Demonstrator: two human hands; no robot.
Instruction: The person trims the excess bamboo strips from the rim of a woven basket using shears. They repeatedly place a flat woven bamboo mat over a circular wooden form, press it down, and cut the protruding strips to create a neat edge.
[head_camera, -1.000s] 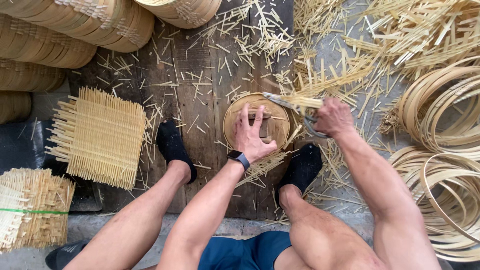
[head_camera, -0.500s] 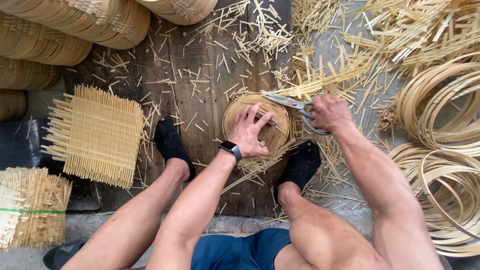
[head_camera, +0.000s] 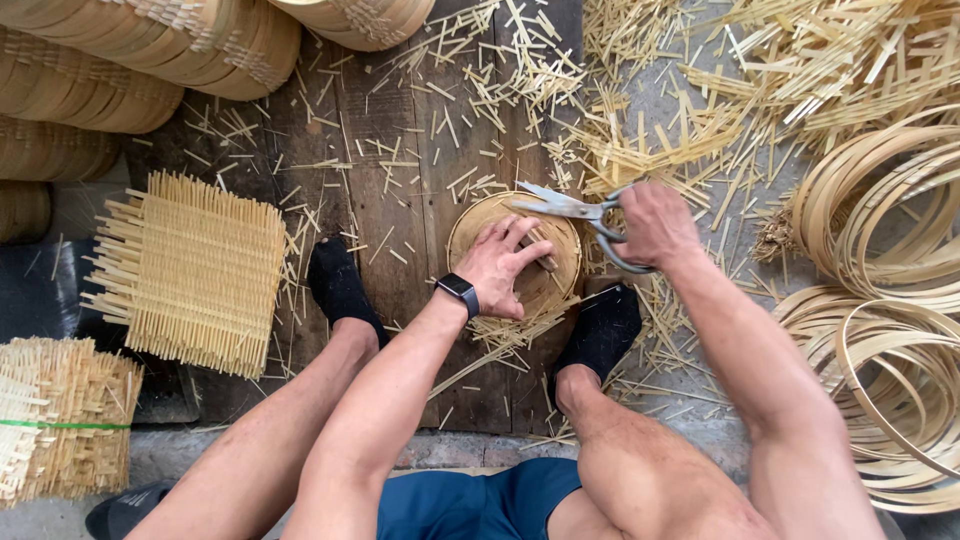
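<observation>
**Operator:** I'm looking straight down on the round woven bamboo tray (head_camera: 515, 255), which sits on the dark wooden board (head_camera: 400, 200) between my two black-socked feet. My left hand (head_camera: 505, 265) lies flat on the tray with its fingers spread, pinning it down without curling around anything.

**Spotter:** And the right?

**Operator:** My right hand (head_camera: 655, 225), just right of the tray, is closed through the handles of the metal shears (head_camera: 575, 215). The blades reach over the tray's upper rim, tips pointing left. I judge them to be slightly parted, though the gap is hard to read.

**Spotter:** What worries you?

**Operator:** The fingertips. My left fingers sit very near the blades on top of the tray. If the tray turns under my palm during a cut, a finger could slide into the bite.

**Spotter:** Anything else?

**Operator:** A cut too deep into the rim would sever the weave and let the edge unravel. Cut slivers (head_camera: 480, 90) litter the board above the tray, and more lie right of it; one under my sock would sting, and a clipped end might spring up at my eyes.

**Spotter:** The surroundings?

**Operator:** A square woven mat (head_camera: 190, 270) lies well left of the tray, bamboo hoops (head_camera: 880, 330) well right. Neither is in the way.
</observation>
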